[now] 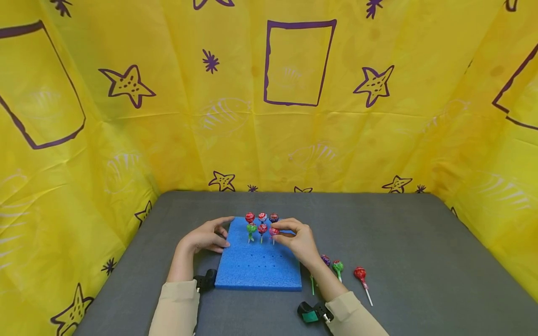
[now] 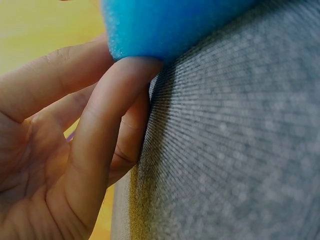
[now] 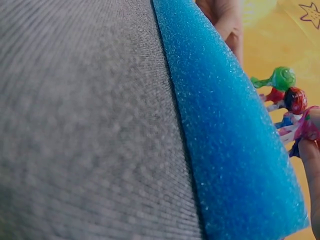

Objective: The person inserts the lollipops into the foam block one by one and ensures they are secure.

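A blue foam board (image 1: 258, 266) lies flat on the grey table (image 1: 399, 242). Several lollipops stand in its far holes, among them a green one (image 1: 251, 228) and red ones (image 1: 250, 217). My right hand (image 1: 278, 232) pinches a pink-red lollipop (image 1: 273, 231) standing at the right end of the nearer row; the right wrist view shows that lollipop (image 3: 307, 125) against my fingertip (image 3: 312, 170). My left hand (image 1: 220, 233) rests against the board's left far corner, fingers (image 2: 100, 150) touching the foam (image 2: 165, 25).
Three loose lollipops lie on the table right of the board: purple (image 1: 325, 260), green (image 1: 337, 267) and red (image 1: 359, 273). Yellow patterned sheeting (image 1: 294, 116) walls in the table at the back and on both sides.
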Demonstrator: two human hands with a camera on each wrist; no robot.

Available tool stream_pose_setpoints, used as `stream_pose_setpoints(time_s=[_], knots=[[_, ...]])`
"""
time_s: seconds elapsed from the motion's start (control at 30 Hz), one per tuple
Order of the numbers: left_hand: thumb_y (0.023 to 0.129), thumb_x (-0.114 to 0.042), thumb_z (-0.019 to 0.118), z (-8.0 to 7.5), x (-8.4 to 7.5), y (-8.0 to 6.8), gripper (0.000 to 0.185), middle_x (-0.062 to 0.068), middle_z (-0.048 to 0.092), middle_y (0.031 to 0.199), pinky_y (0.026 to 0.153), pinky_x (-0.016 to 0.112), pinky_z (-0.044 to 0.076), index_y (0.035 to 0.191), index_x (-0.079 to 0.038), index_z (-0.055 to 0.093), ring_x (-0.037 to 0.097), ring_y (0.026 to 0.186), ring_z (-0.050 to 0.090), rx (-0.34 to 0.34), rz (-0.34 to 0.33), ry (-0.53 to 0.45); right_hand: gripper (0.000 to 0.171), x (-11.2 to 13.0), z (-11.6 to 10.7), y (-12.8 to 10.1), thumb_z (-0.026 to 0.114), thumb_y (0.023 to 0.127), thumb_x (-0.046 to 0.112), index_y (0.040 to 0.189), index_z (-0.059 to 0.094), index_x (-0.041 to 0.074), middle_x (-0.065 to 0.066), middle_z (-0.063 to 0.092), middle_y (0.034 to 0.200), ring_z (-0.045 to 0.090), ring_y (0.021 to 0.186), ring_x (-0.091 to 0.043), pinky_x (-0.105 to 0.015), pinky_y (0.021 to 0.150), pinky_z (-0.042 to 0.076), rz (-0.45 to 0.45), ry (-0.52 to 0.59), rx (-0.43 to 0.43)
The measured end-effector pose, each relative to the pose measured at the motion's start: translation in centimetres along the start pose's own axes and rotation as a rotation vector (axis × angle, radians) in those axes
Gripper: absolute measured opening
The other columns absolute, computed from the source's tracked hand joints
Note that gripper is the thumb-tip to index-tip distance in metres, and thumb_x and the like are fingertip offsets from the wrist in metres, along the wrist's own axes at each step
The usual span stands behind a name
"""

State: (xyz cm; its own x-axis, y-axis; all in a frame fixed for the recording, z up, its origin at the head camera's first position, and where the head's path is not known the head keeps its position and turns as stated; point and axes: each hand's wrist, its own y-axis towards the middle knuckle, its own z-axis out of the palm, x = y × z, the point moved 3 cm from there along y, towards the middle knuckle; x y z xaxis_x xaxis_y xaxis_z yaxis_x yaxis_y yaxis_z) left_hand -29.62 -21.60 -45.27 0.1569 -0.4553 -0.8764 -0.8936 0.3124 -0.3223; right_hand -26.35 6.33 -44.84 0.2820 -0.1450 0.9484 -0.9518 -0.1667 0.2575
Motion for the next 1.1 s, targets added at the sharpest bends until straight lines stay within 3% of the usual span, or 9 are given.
stream_pose_setpoints(time_s=[0.57, 0.9, 1.1], knots=[[0.083, -0.001, 0.074, -0.1, 0.1, 0.0, 0.081, 0.011, 0.052, 0.097, 0.065, 0.031, 0.062, 0.153, -0.011, 0.035, 0.017, 0.074, 0.061, 0.006, 0.001, 0.007, 0.022, -0.1, 0.1, -0.1, 0.080, 0.081, 0.011, 0.103, 0.078, 0.011, -0.010, 0.070, 0.109, 0.068, 0.095, -0.010, -0.023, 0.084, 0.061, -0.007, 0.009, 0.013], [0.084, 0.000, 0.073, -0.1, 0.1, 0.1, 0.080, 0.012, 0.052, 0.098, 0.066, 0.031, 0.062, 0.153, -0.011, 0.034, 0.017, 0.076, 0.063, 0.011, 0.001, 0.009, 0.025, 0.4, -0.1, -0.1, 0.080, 0.080, 0.010, 0.105, 0.076, 0.009, -0.011, 0.070, 0.107, 0.071, 0.099, -0.025, -0.025, 0.084, 0.061, -0.021, -0.004, 0.001], [0.083, 0.000, 0.073, 0.0, 0.1, 0.1, 0.081, 0.012, 0.052, 0.098, 0.065, 0.031, 0.062, 0.153, -0.012, 0.034, 0.017, 0.074, 0.062, 0.005, -0.002, 0.006, 0.028, 0.9, -0.9, -0.1, 0.079, 0.081, 0.010, 0.109, 0.074, 0.008, -0.012, 0.072, 0.111, 0.070, 0.104, -0.027, -0.032, 0.088, 0.061, 0.004, -0.057, -0.035]])
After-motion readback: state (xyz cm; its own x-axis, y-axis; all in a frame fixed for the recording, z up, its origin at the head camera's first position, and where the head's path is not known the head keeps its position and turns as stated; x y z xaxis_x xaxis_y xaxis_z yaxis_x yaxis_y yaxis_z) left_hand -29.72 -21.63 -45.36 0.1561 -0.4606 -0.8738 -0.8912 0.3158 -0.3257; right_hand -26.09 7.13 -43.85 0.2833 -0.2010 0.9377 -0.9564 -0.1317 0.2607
